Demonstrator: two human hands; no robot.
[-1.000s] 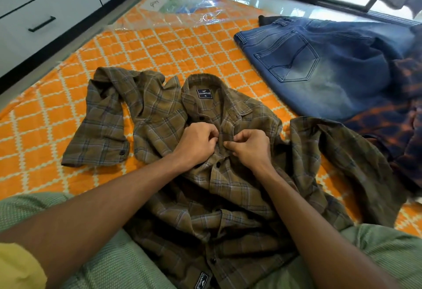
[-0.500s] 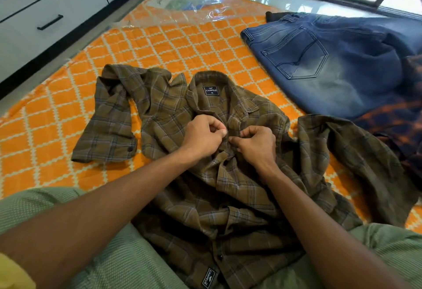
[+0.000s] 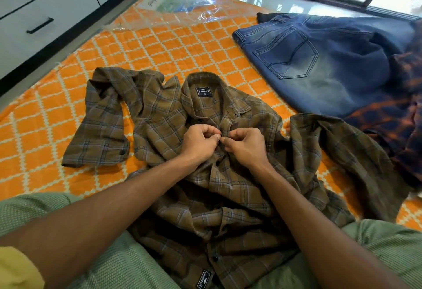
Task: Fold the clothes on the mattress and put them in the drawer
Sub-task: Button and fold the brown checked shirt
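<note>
— Two drawers (image 3: 43,18) show in the white cabinet beyond the far-left edge of the mattress (image 3: 159,51), both closed, each with a black bar handle. What they hold cannot be seen.

— And the clothes?

— All on the mattress, none folded. The brown plaid shirt (image 3: 159,115) lies front-up at its near middle, collar away from the person, a dark label reading CAMPEUR inside the collar. One sleeve is bunched to the left of the collar, the other sprawls crumpled to the right. The hem runs onto the person's lap, between knees in green ribbed fabric.

— Texture?

— Soft woven check, olive-brown with blue and pale lines, heavily creased. The mattress cover is quilted, orange with a white zigzag diamond lattice. Clear crinkled plastic wrap (image 3: 182,3) covers the mattress's far end.

— What else lies there?

— Blue jeans (image 3: 319,60), faded pale at the seat, back pocket up, at the far right of the mattress beyond the shirt's right sleeve. A dark blue and orange plaid garment (image 3: 392,119) overlaps their near-right edge.

— The hands?

— Both meet on the shirt's placket just below the collar, knuckles up, forearms reaching out from the lap. The left hand (image 3: 201,140) has curled fingers pinching the fabric edge between thumb and forefinger. The right hand (image 3: 245,143) does likewise, fingertips nearly touching the left's. The button they work at is hidden by the fingers.
</note>
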